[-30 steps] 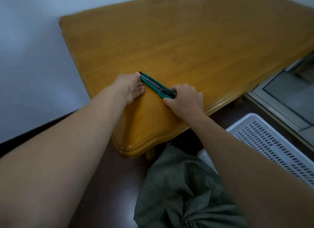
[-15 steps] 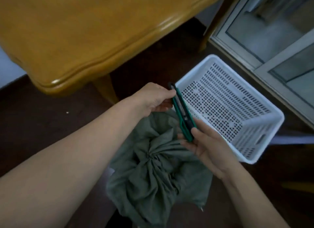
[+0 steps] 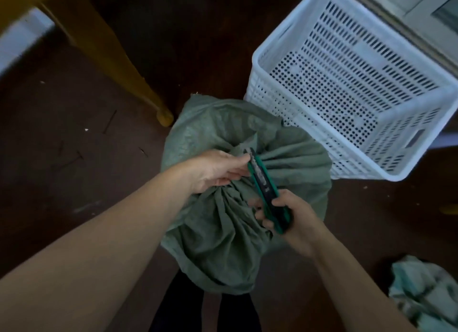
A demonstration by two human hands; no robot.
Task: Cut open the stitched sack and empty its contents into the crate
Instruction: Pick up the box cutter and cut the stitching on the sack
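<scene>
A grey-green woven sack [image 3: 223, 232] stands on the dark floor, its top gathered into a bunch at the centre. Directly above that bunch I hold a green utility knife [image 3: 264, 180]. My right hand [image 3: 290, 217] grips its handle end. My left hand [image 3: 218, 170] pinches the far tip of the knife between thumb and fingers. Whether the blade is out I cannot tell. The white perforated plastic crate [image 3: 421, 101] stands just right of the sack and holds nothing.
A wooden table leg [image 3: 104, 49] comes down to the floor left of the sack. Crumpled pale cloth [image 3: 426, 297] lies at the bottom right. A window frame [image 3: 421, 12] runs behind the crate. My dark trouser legs [image 3: 181, 309] show below the sack.
Both hands lifted the knife off the table and carried it down over the sack's gathered top. My view tilted from the tabletop to the floor.
</scene>
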